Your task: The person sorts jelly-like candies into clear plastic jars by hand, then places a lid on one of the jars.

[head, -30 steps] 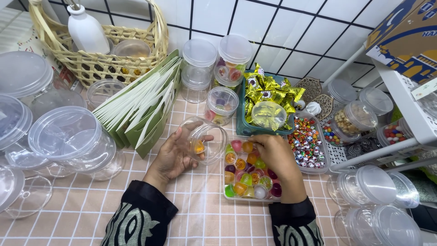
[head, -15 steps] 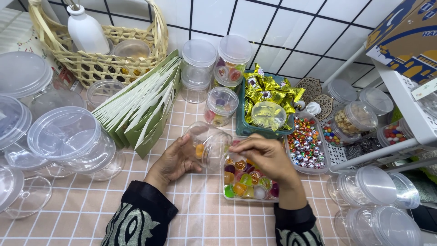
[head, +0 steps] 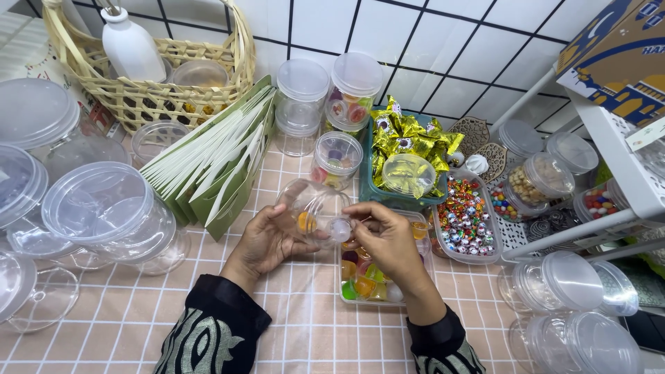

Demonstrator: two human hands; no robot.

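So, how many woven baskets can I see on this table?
1. The woven basket stands at the back left, against the tiled wall, with a white bottle inside it. None seems hidden.

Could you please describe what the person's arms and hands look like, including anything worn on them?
Both hands, the left hand and the right hand, are bare: no gloves, and no rings or watch visible. Both forearms wear black long sleeves with a pale, swirling leaf-like pattern and plain black cuffs ending at the wrists.

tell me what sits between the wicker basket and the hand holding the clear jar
In the head view, a fanned stack of green and white paper sleeves lies between the wicker basket and the left hand holding the clear jar.
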